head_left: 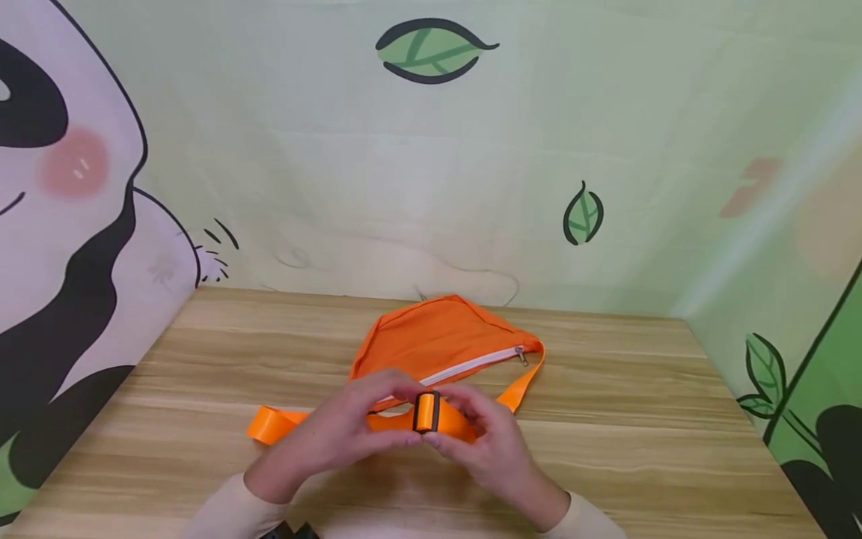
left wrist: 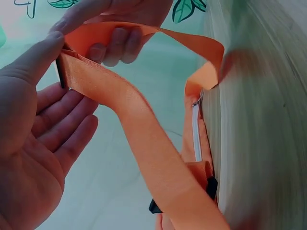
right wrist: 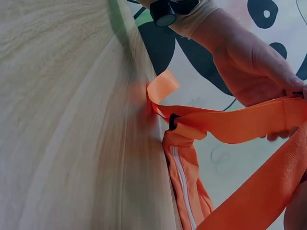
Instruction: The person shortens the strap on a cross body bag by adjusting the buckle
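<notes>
An orange waist bag (head_left: 431, 333) lies on the table with its white zip (head_left: 471, 364) facing me. Above its near side, both hands hold a black strap slider (head_left: 436, 414), with an orange strap (head_left: 390, 421) threaded through it. My left hand (head_left: 337, 425) pinches the slider's left side between thumb and fingertips. From the right, my right hand (head_left: 494, 443) pinches the slider and the strap beside it, with its lower fingers curled in the left wrist view. A second black strap fitting (right wrist: 173, 121) shows at the bag's end in the right wrist view.
The loose strap end (head_left: 269, 425) curls on the wooden table (head_left: 640, 419) to the left. Behind the table hangs a printed backdrop (head_left: 303, 150) with a panda and leaves. A dark object (head_left: 291, 531) sits by the left sleeve at the bottom edge.
</notes>
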